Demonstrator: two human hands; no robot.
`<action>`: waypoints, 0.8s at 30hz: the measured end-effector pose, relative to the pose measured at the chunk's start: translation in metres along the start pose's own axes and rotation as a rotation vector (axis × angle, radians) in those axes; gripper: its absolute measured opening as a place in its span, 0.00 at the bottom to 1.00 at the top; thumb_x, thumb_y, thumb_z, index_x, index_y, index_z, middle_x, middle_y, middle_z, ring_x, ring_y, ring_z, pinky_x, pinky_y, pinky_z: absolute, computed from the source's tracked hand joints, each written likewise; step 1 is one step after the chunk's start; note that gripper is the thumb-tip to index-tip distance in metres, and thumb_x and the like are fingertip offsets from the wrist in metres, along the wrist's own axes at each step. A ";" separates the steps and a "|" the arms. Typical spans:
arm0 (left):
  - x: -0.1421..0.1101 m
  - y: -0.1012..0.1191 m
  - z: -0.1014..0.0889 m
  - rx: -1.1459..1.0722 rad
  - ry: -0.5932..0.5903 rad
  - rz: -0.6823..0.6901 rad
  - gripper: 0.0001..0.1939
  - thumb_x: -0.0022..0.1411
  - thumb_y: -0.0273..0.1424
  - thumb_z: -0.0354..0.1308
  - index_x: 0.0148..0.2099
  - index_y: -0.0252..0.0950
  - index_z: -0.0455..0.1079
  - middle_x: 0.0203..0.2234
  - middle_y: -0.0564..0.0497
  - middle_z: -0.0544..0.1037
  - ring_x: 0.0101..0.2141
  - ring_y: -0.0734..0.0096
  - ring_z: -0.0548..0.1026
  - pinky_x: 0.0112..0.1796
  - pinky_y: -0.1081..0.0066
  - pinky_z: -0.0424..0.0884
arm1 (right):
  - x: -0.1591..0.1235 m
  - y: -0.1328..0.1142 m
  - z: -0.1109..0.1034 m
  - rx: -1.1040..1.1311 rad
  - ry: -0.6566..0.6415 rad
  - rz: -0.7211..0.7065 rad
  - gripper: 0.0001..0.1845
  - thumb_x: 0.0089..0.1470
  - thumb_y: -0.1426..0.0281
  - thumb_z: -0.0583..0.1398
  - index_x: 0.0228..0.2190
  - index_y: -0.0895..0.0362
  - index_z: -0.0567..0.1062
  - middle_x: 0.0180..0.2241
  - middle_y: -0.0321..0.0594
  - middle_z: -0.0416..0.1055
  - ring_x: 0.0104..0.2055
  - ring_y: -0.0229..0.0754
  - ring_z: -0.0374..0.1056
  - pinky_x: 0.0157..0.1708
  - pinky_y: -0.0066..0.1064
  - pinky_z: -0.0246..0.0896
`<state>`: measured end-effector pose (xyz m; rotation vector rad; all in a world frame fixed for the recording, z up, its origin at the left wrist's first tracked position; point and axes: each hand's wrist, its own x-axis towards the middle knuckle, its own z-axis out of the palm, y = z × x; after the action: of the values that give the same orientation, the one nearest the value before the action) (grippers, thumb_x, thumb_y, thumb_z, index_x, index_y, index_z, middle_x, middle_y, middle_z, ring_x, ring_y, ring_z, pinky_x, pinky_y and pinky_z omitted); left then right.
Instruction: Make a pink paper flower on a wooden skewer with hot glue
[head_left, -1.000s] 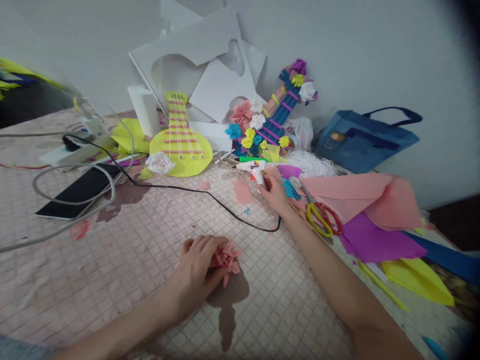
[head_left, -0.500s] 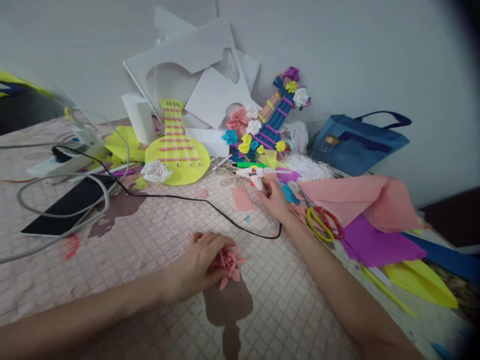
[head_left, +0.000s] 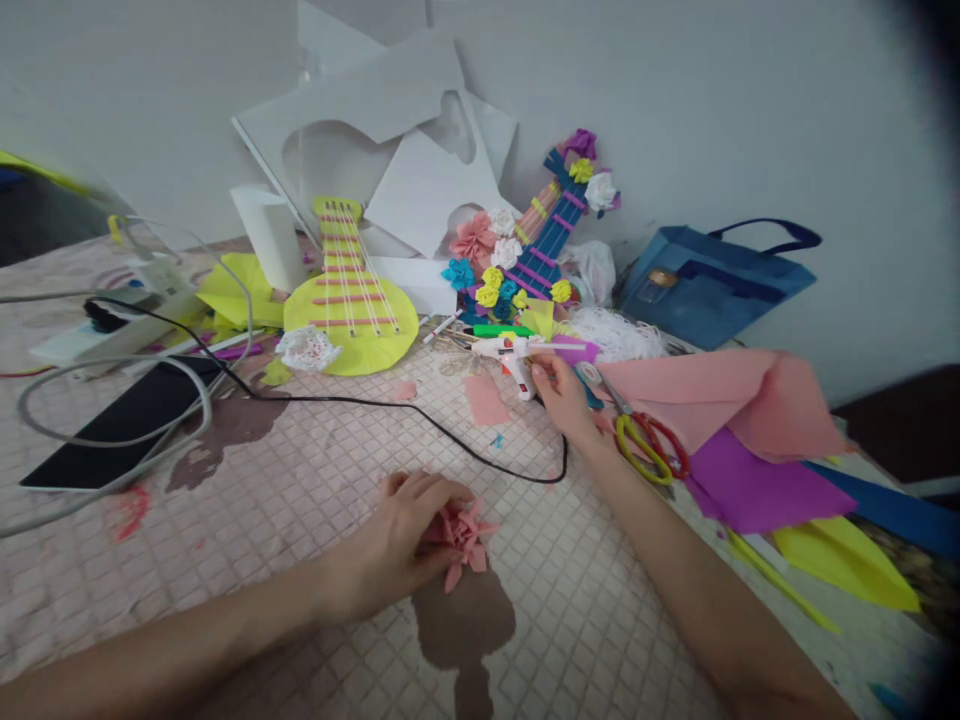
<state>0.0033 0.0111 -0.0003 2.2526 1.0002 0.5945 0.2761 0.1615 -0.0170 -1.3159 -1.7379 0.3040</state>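
Note:
My left hand (head_left: 424,535) is closed around the back of a pink crepe-paper flower (head_left: 466,540), whose pointed petals face right, just above the table. My right hand (head_left: 561,398) reaches toward the back of the table, beside a white glue gun (head_left: 514,360) with a glue stick in its rear. Its fingers are slightly parted at the right of the handle, which shows in full and does not appear gripped. A black cord (head_left: 442,430) curves across the table and passes under my right wrist.
A yellow paper guitar (head_left: 349,345) and a flower-covered blue one (head_left: 551,245) stand at the back. Scissors (head_left: 645,450), pink paper (head_left: 720,390) and purple paper (head_left: 742,485) lie right, near a blue bag (head_left: 697,290). A black tablet-like slab (head_left: 120,425) and a power strip (head_left: 97,340) are left.
My right hand has loosened from the glue gun's handle and moved slightly right of it. My left hand keeps hold of the pink flower. The view has shifted slightly.

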 end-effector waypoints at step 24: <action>0.001 0.002 -0.002 0.036 -0.037 0.000 0.18 0.59 0.29 0.58 0.51 0.41 0.62 0.43 0.49 0.73 0.45 0.62 0.69 0.47 0.58 0.58 | -0.111 -0.114 -0.023 0.228 -0.363 -0.121 0.10 0.57 0.74 0.54 0.40 0.52 0.71 0.34 0.37 0.70 0.35 0.37 0.66 0.32 0.30 0.63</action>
<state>0.0041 0.0117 0.0032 2.2872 1.0002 0.5371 0.2232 0.0133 0.0144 -1.0306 -2.0044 0.6845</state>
